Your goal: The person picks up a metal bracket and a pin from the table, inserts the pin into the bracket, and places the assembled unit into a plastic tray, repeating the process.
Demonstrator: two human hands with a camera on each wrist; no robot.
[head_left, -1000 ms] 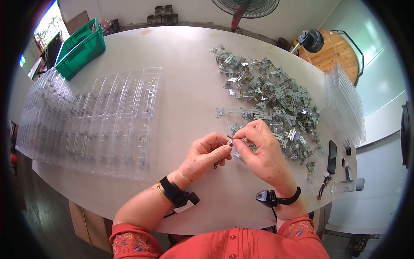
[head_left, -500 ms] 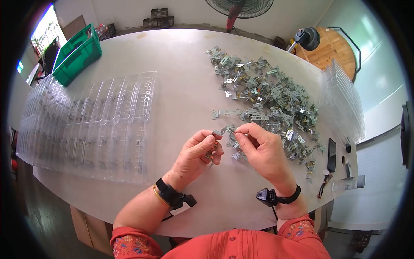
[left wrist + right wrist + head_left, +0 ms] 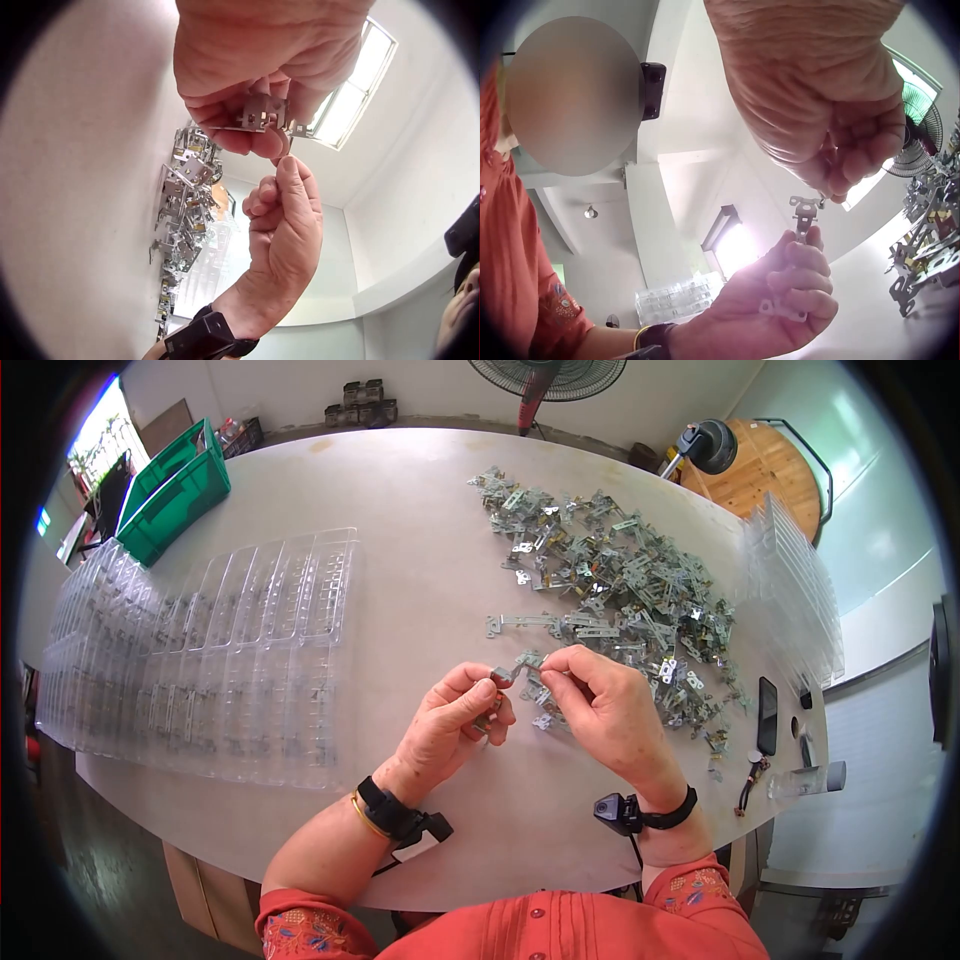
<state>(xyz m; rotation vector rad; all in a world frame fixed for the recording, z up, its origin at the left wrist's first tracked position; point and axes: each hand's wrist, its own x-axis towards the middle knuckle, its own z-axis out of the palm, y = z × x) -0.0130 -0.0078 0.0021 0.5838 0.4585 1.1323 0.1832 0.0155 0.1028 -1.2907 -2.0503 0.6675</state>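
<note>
My left hand [image 3: 450,715] pinches a flat metal bracket [image 3: 805,214] between thumb and index finger, its holed end standing up past the fingertips. Lower in the same hand, the curled fingers hold another metal bracket [image 3: 784,309], partly covered by them. Close by on the right, my right hand [image 3: 610,705] has thumb and index fingertips together on a small metal piece [image 3: 822,202], mostly hidden, right at the bracket's upper end. Beyond both hands lies a large pile of loose metal brackets [image 3: 640,575].
Clear plastic trays [image 3: 200,660] with metal parts in their compartments lie at the left. A green crate [image 3: 175,495] stands behind them. More clear trays [image 3: 795,595] are stacked at the right, near a phone [image 3: 767,715] and a bottle [image 3: 805,782].
The hands were touching around a thin piece one second ago; they have since drawn slightly apart, the left one turning to show the bracket. Over the last half second they hardly moved.
</note>
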